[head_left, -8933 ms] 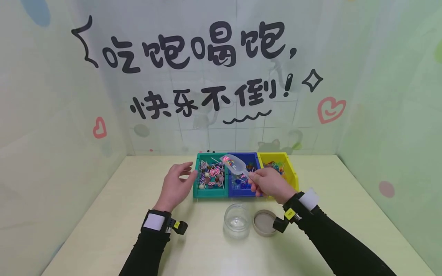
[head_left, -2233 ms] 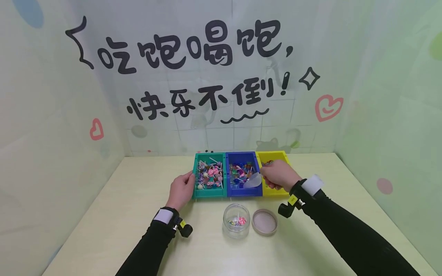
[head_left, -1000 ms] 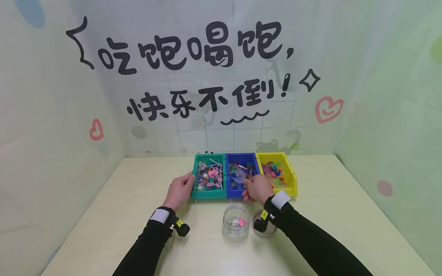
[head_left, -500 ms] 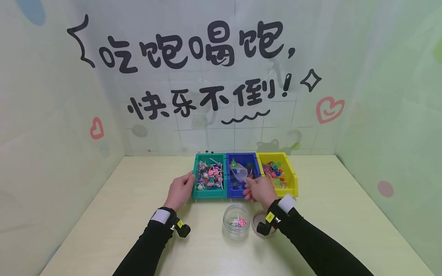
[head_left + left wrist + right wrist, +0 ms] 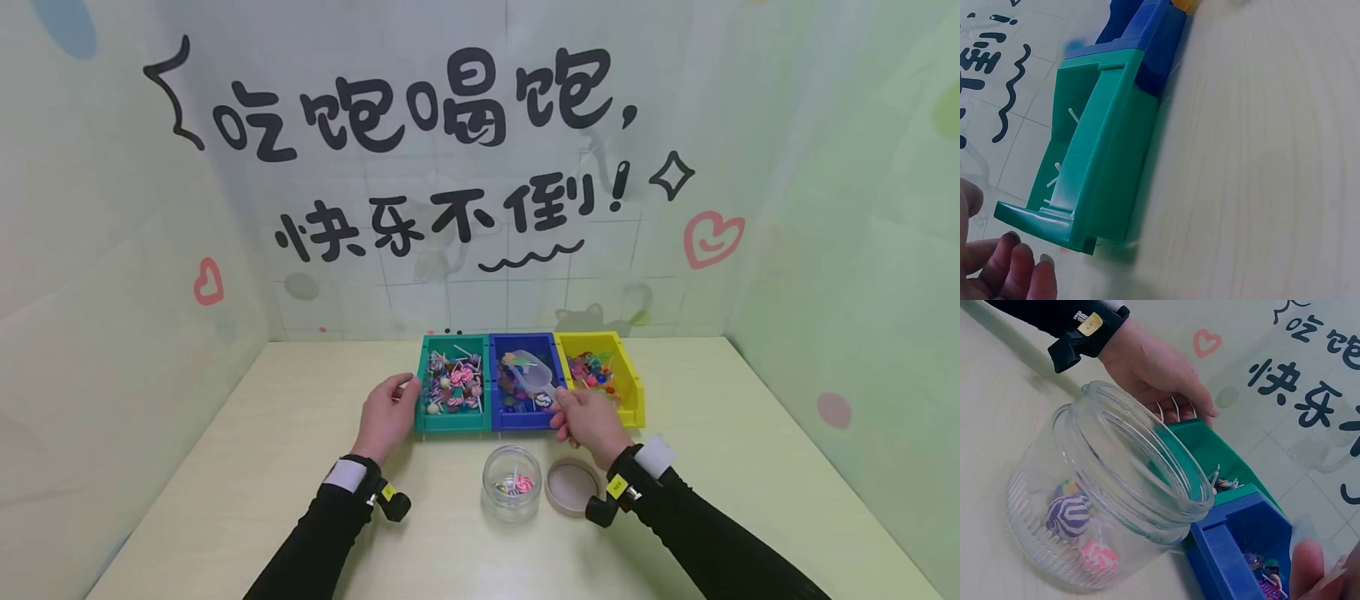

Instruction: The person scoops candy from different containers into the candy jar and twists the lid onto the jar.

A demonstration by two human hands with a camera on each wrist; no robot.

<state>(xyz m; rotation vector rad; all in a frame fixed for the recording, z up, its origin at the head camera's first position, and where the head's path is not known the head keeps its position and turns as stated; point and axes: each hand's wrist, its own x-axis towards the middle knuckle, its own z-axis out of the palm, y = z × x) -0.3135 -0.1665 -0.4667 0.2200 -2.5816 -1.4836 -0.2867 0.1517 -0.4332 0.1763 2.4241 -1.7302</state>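
My right hand (image 5: 592,423) pinches the handle of a clear plastic scoop (image 5: 531,372), which is over the blue bin (image 5: 525,423). Something small and yellowish-green sits near the scoop's tip. My left hand (image 5: 385,417) is at the left side of the green bin (image 5: 453,423); in the left wrist view its thumb and loosely bent fingers (image 5: 1022,269) stand apart around the bin's corner. The green bin holds miniature lollipops (image 5: 461,379). Nearer me stands an open glass jar (image 5: 512,504) with a few small striped candies, also visible in the right wrist view.
A yellow bin (image 5: 636,408) with colourful pieces adjoins the blue one on the right. A round lid (image 5: 572,487) lies just right of the jar, partly under the right wrist's camera. Behind the bins rises a printed wall (image 5: 465,304).
Earlier the jar was empty; now candies lie in it. Over the last half second the right hand and scoop shifted right, and the left fingers loosened from the green bin's edge.
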